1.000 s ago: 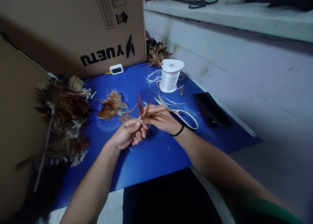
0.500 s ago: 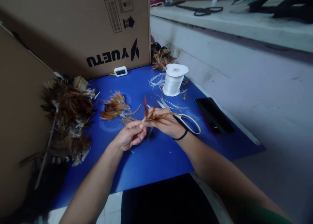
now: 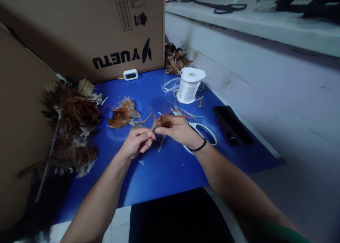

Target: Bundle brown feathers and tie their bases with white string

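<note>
A small bunch of brown feathers [image 3: 165, 120] is held between my two hands above the blue table. My left hand [image 3: 138, 141] pinches the pale quill ends between thumb and forefinger. Around the feathered part, my right hand [image 3: 182, 130] is closed, thumb on the near side; a black band circles that wrist. Scissors with white handles [image 3: 205, 132] lie partly behind my right hand. Left of the hands, a pile of orange-brown feathers [image 3: 124, 114] rests on the table. A clear strip [image 3: 161, 144] lies just below my fingers.
A white spool [image 3: 189, 87] of ribbon stands at the back, loose strands beside it. A black phone [image 3: 232, 125] lies at right. Large feather bundles [image 3: 77, 122] fill the left side. A cardboard box [image 3: 79, 30] and a small white device [image 3: 130, 74] are behind.
My right hand has turned, its thumb now in front of the feathers, which were fanned over its back before. My left hand still pinches the quill ends. The view has shifted slightly.
</note>
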Demonstrator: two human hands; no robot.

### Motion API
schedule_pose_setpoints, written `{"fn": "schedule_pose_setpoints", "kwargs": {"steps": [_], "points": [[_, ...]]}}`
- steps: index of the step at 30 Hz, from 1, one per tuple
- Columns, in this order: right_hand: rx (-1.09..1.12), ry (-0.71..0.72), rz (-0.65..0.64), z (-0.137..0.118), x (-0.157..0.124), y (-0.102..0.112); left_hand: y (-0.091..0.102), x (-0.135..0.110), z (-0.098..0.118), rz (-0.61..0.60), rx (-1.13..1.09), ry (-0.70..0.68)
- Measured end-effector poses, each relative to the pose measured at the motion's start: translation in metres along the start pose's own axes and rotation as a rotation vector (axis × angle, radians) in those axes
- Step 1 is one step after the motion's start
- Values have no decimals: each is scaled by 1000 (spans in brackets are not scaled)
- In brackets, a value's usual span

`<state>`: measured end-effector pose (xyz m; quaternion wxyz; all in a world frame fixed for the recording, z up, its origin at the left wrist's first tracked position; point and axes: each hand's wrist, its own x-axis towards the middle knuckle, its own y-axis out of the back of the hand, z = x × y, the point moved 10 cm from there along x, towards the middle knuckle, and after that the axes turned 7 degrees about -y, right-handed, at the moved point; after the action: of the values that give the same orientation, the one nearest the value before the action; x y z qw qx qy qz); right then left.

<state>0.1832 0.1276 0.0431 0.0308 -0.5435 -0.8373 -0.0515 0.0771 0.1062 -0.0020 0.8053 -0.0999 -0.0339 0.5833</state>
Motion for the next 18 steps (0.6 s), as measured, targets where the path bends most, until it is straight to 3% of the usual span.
{"fn": "schedule_pose_setpoints", "kwargs": {"steps": [2,5,8,10,13,18], "points": [[-308,1,-4,3,1,4,7,2,6,68,-22,-44],[-780,-22,-146,18,-2,-8,14,4,10,141,-53,-80],[-990,-36,-254,30,-6,-20,16,5,12,168,-41,-94],[-1026,-25,-261,32,-6,-24,17,5,12,180,-28,-99],[-953,-19,-167,23,-4,-18,17,5,11,193,-19,-98],[-535,6,-53,2,-3,-7,16,5,15,185,51,-150]]}}
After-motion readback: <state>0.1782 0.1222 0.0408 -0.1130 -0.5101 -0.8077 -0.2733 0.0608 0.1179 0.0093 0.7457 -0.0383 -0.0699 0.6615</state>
